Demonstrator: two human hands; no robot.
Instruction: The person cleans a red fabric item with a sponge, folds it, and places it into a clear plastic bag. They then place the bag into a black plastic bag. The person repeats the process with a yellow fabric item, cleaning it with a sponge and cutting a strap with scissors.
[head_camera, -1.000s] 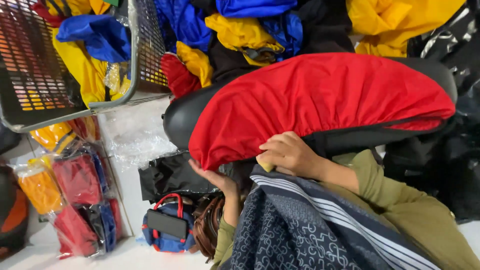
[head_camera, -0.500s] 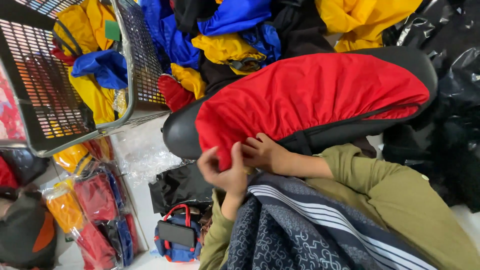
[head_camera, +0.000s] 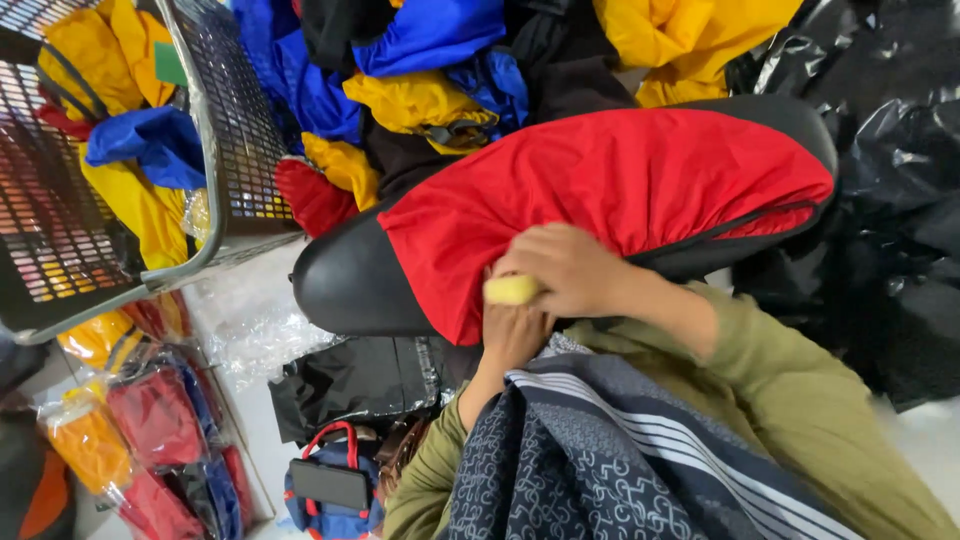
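Looking down from a head-worn camera, a person in olive-green sleeves works at a long black padded form (head_camera: 345, 290) that lies across the view, its long axis running from lower left to upper right. A red fabric cover (head_camera: 610, 185) is stretched over most of the form, leaving the rounded black end at the left bare. The cover's loose lower edge hangs at the near side of the form, just in front of the person's body, and both hands meet there.

The right hand (head_camera: 565, 268) comes in from the right and rests on the red fabric at that edge, fingers curled closed. A small pale yellow piece (head_camera: 512, 290) sits at its fingertips; whether it is pinched or only touched cannot be told. The left hand (head_camera: 512, 335) rises from below, directly under the right hand and touching it, fingers folded up against the underside of the red edge. Its grip is hidden, so how far it is open cannot be told.

A dark patterned scarf with pale stripes (head_camera: 610, 460) drapes over the person's front. Beyond the form lies a heap of yellow, blue and black garments (head_camera: 430, 70). A grey wire basket (head_camera: 225, 150) holding more of them stands at the left, with bagged items (head_camera: 150, 420) below it and black plastic bags (head_camera: 890, 200) at the right.
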